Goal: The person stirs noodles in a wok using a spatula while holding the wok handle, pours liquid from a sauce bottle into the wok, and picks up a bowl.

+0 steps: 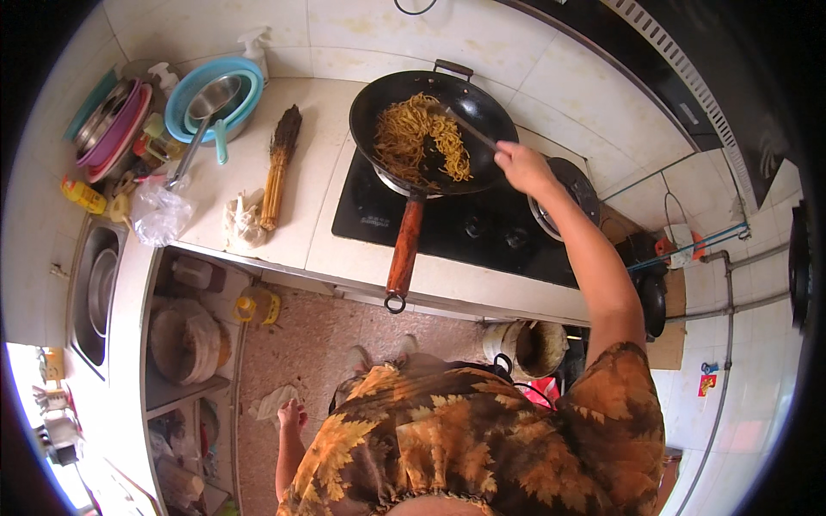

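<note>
A black wok (pixel 490 116) with a reddish wooden handle sits over the left burner of a black gas hob (pixel 439 226). Browned noodles (pixel 413 129) lie mostly on its left and middle, some in a separate strand heap. My right hand (pixel 519 164) grips the handle of a metal spatula (pixel 474 128), whose far end reaches the noodles; its blade is partly hidden. Low beside my body, away from the counter, hangs my left hand (pixel 292 414) with its fingers curled. Whether it holds a cloth (pixel 268 403) seen beside it cannot be told.
A bamboo brush (pixel 277 174), bagged items (pixel 245 219) and blue basins (pixel 173 109) stand on the counter left of the hob. A metal sink (pixel 77 297) is at far left. On the floor are an oil bottle (pixel 258 306) and a bucket (pixel 510 342).
</note>
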A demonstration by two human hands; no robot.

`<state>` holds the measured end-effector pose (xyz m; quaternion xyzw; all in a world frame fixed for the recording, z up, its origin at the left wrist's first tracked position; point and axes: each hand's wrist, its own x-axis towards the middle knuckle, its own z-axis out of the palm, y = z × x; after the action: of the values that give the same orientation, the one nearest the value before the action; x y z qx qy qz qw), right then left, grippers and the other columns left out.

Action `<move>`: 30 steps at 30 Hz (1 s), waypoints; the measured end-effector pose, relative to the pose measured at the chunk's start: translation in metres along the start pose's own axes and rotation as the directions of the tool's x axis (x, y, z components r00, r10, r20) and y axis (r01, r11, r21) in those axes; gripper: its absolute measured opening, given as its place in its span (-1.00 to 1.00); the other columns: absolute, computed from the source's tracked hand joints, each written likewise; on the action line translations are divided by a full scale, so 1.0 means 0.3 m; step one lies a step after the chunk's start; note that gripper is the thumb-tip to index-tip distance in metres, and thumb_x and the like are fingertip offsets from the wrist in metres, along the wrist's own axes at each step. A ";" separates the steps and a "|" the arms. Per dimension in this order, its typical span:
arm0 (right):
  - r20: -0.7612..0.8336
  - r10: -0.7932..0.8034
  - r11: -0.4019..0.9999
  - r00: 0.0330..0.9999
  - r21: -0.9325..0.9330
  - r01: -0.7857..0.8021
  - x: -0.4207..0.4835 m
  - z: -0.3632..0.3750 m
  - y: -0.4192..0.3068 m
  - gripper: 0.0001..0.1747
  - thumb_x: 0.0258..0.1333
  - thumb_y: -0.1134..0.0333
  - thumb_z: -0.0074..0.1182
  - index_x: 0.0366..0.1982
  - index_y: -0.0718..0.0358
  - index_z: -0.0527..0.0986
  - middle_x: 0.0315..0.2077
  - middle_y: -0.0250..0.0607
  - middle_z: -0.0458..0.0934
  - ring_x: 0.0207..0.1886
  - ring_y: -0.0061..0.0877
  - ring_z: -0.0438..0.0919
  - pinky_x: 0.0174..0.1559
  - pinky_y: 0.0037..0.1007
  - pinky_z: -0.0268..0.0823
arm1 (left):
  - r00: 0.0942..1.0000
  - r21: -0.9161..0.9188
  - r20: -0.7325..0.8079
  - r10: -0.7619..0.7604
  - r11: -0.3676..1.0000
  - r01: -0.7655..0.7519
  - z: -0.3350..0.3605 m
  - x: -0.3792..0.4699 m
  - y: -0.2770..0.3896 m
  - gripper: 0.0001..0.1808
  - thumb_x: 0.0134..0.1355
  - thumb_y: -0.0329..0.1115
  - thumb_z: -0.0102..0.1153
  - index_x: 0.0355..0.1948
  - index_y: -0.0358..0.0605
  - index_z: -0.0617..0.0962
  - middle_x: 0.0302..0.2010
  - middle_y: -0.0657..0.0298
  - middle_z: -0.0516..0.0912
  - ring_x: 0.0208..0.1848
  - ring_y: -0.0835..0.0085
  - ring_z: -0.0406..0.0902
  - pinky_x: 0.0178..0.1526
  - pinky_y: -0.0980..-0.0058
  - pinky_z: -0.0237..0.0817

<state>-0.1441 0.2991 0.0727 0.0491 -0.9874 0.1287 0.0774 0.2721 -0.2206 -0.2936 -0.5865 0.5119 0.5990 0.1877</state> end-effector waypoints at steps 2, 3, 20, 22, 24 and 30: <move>0.191 -0.030 0.996 0.981 -0.082 0.046 -0.088 -0.119 -0.122 -0.64 0.10 0.16 -0.07 -0.09 0.13 0.47 -0.24 -0.02 0.55 -0.16 -0.11 0.50 -0.13 -0.20 0.34 | 1.000 -0.067 0.031 -0.001 0.998 0.003 -0.049 0.000 -0.043 -0.68 0.19 -0.19 0.00 -0.10 -0.12 0.42 -0.54 0.17 0.49 -0.72 0.42 0.34 -0.73 0.48 0.17; 0.215 -0.044 0.992 0.976 -0.106 0.068 -0.116 -0.186 -0.155 -0.66 0.10 0.18 -0.06 -0.11 0.13 0.49 -0.27 -0.03 0.56 -0.18 -0.13 0.51 -0.14 -0.21 0.35 | 1.000 -0.073 0.009 -0.018 0.997 0.019 -0.090 0.035 -0.116 -0.68 0.19 -0.19 0.00 -0.10 -0.13 0.42 -0.53 0.16 0.50 -0.70 0.39 0.36 -0.71 0.46 0.19; 0.030 0.084 0.992 0.996 -0.096 -0.081 0.175 -0.042 -0.093 -0.69 0.09 0.15 -0.09 -0.26 0.19 0.51 -0.27 0.01 0.55 -0.16 -0.08 0.50 -0.13 -0.13 0.34 | 0.992 0.004 0.080 0.102 0.995 -0.102 -0.049 0.182 -0.142 -0.75 0.18 -0.24 0.02 -0.16 -0.08 0.38 -0.55 0.18 0.46 -0.76 0.44 0.28 -0.76 0.48 0.11; 0.093 -0.032 0.993 0.995 -0.111 0.042 0.076 -0.001 -0.150 -0.69 0.10 0.16 -0.10 -0.26 0.22 0.48 -0.28 0.00 0.55 -0.19 -0.06 0.50 -0.14 -0.11 0.34 | 0.998 -0.114 0.053 0.017 0.993 -0.010 0.022 0.055 -0.030 -0.75 0.19 -0.24 0.01 -0.16 -0.09 0.38 -0.54 0.18 0.46 -0.75 0.45 0.28 -0.76 0.50 0.10; 0.220 -0.100 0.970 0.970 -0.194 0.144 -0.022 -0.085 -0.244 -0.70 0.10 0.18 -0.11 -0.24 0.22 0.46 -0.30 -0.01 0.56 -0.21 -0.06 0.50 -0.17 -0.11 0.34 | 0.999 -0.106 0.040 -0.015 0.994 0.020 -0.013 -0.010 -0.053 -0.75 0.18 -0.23 0.01 -0.17 -0.10 0.38 -0.55 0.17 0.46 -0.75 0.45 0.28 -0.76 0.50 0.10; 0.434 0.010 0.978 0.901 -0.192 0.082 -0.234 -0.532 -0.328 -0.66 0.10 0.20 -0.04 -0.12 0.18 0.50 -0.31 -0.01 0.56 -0.24 -0.12 0.52 -0.19 -0.28 0.34 | 0.974 -0.137 -0.140 -0.177 0.978 0.158 -0.168 0.127 -0.391 -0.79 0.18 -0.21 0.01 -0.31 -0.12 0.38 -0.55 0.17 0.46 -0.72 0.41 0.27 -0.71 0.45 0.15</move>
<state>-0.0413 0.2516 0.2378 0.0864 -0.9868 0.0103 -0.1365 0.3856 -0.2294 -0.3631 -0.6819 0.4347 0.5657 0.1611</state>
